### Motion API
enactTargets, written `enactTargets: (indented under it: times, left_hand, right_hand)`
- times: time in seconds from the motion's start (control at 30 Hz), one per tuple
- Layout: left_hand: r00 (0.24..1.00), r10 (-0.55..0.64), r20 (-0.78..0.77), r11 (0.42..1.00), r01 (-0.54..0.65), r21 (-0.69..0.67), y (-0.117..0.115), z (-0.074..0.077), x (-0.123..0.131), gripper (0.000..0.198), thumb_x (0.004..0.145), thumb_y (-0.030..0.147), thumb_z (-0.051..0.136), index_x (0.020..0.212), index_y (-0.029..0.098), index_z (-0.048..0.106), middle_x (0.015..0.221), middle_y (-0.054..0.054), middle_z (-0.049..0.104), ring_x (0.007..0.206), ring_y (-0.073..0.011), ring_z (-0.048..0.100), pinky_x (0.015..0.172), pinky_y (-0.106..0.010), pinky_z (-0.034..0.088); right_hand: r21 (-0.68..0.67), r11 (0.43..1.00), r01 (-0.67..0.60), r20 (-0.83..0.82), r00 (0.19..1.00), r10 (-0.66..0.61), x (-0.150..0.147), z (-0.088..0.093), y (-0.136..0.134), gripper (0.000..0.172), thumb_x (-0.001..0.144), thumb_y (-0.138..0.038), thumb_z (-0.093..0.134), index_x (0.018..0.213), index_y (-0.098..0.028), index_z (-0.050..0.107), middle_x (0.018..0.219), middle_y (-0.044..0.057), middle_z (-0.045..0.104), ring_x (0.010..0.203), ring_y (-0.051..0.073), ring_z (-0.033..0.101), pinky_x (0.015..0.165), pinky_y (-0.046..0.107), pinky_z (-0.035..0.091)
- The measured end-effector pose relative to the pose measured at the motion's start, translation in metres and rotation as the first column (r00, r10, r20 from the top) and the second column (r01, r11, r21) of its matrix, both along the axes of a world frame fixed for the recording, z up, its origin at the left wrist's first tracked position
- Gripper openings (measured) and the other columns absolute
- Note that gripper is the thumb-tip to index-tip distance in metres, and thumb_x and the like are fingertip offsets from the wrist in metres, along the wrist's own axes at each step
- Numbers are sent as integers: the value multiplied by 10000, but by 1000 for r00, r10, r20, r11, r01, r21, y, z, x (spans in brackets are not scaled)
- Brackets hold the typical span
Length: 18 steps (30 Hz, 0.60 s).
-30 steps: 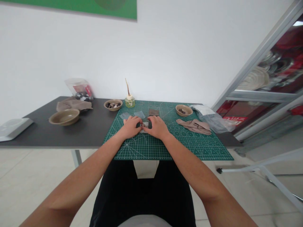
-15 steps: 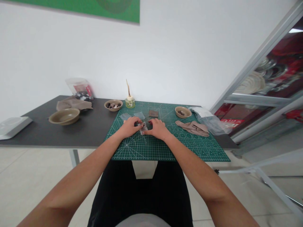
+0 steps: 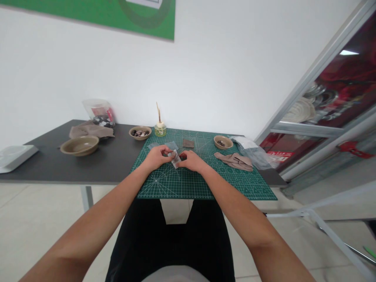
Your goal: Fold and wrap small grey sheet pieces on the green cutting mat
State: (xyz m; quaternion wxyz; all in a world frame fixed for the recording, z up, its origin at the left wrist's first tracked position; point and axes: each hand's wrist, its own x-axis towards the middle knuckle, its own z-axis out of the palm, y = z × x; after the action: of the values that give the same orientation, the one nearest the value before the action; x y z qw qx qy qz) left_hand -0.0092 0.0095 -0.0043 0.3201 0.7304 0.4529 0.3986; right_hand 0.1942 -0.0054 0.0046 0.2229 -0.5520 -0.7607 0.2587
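Both hands meet over the green cutting mat (image 3: 205,184) on the dark table (image 3: 114,164). My left hand (image 3: 157,156) and my right hand (image 3: 190,160) pinch a small grey fabric piece (image 3: 175,159) between their fingertips, lifted a little off the mat. Just behind the hands lie a blue-grey fabric square (image 3: 154,146) and a brown fabric square (image 3: 188,143). What lies under the fingers is hidden.
A bowl of buttons (image 3: 140,132), a small glass bottle with sticks (image 3: 160,129), a second small bowl (image 3: 223,142), beige cloth (image 3: 234,160) and a plastic bag (image 3: 252,150) surround the mat. Farther left sit an empty bowl (image 3: 79,145), cloth, a plastic jar (image 3: 98,111) and a white tray (image 3: 14,156).
My hands went from pressing flat on the mat to pinching the small grey piece and raising it slightly. The camera tilted up a little.
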Motion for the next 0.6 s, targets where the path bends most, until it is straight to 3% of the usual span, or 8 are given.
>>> enactTargets:
  times: [0.2,0.33,0.6]
  left_hand:
    - [998,32,49,999,-32,-2,0,1,-1,338,698,474,745,832,174,671,753,-32,697,646,-149,588,608,-269,440]
    - [995,8,99,1000,-9,9,0,1,0,295,702,438,740,793,178,637,771,-31,691,684,-154,603,643,-273,460]
    - [999,45,17,996,-46,83,-2,8,-1,224,743,402,685,769,189,620,768,-10,646,723,-157,577,686,-281,441]
  right_hand:
    - [20,999,37,-243,969,-31,-3,2,-2,79,755,-216,688,796,-178,633,767,-5,685,693,133,605,643,242,414]
    - [63,994,88,-351,934,-61,2,1,-1,134,749,-149,656,878,-182,642,829,-2,709,736,136,634,694,247,453]
    - [179,980,86,-313,949,-26,7,-3,-9,98,776,-230,640,860,-198,679,785,-19,700,691,127,604,664,241,421]
